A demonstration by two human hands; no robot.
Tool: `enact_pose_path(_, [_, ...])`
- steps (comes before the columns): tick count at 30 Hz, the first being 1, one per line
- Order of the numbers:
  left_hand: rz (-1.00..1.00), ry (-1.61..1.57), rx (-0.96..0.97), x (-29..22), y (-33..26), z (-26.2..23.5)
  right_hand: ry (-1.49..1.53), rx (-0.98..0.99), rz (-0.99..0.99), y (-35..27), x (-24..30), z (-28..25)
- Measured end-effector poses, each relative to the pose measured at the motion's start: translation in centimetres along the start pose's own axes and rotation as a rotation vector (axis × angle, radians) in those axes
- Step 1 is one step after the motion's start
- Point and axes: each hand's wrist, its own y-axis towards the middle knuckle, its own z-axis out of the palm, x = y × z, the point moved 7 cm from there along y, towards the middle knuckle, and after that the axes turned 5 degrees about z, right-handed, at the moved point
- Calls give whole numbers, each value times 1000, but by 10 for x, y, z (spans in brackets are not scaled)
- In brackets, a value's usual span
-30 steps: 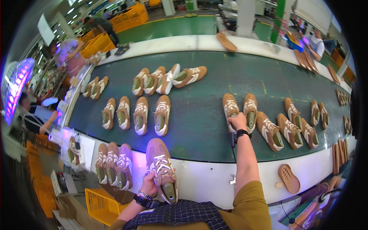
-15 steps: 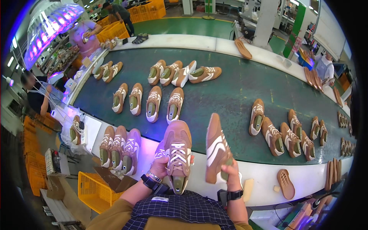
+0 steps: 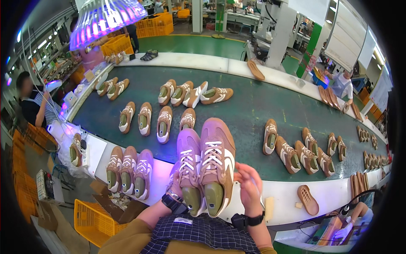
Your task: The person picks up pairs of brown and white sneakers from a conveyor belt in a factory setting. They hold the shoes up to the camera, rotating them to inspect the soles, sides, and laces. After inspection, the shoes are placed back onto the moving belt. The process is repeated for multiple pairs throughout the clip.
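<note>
Tan sneaker pair [image 3: 207,169] held side by side between both hands [image 3: 249,188], yellow crate [image 3: 91,218] nearby.

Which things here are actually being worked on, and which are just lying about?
In hand:
- left shoe, held by left hand
- right shoe, beside right hand

Lying about:
- three shoes on the white ledge
- shoe pairs on the green belt
- loose sole
- yellow crate

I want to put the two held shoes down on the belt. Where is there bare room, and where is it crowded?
The green belt is bare in its middle, between the four-shoe row and the single shoe, and beyond toward the far white edge. The right end is crowded with pairs. The near white ledge is bare right of the right hand, until the loose sole.
</note>
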Motion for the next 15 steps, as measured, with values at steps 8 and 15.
enact_pose_path(8, [-98, -15, -124, 10, -14, -21, 440, 95, 420, -22, -78, 19])
enact_pose_path(15, [-158, 9, -30, 12, -8, 8, 518, 100, 414, -28, -65, 13])
